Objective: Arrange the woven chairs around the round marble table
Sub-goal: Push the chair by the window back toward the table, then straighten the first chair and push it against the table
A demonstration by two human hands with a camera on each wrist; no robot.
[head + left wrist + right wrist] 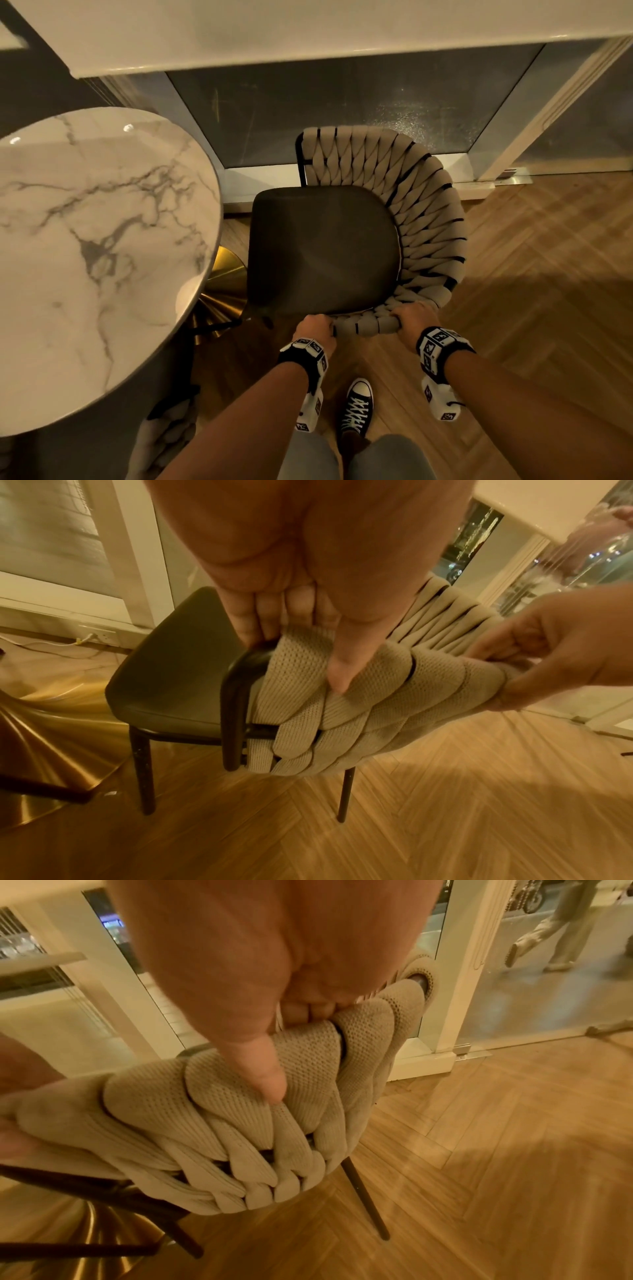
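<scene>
Beige woven straps on the near end of the chair (pixel 376 236) backrest fill both grips: left hand (pixel 315 329) and right hand (pixel 414 317) curl round the rim. Its dark seat sits just beside the round marble desk (pixel 85 246), glass panels (pixel 342 109) beyond.

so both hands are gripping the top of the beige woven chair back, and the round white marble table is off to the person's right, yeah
Not quite: the round white marble table is on the person's left, not the right, as the head view shows. The rest holds: the left hand and the right hand both grip the top of the back of the beige woven chair.
</scene>
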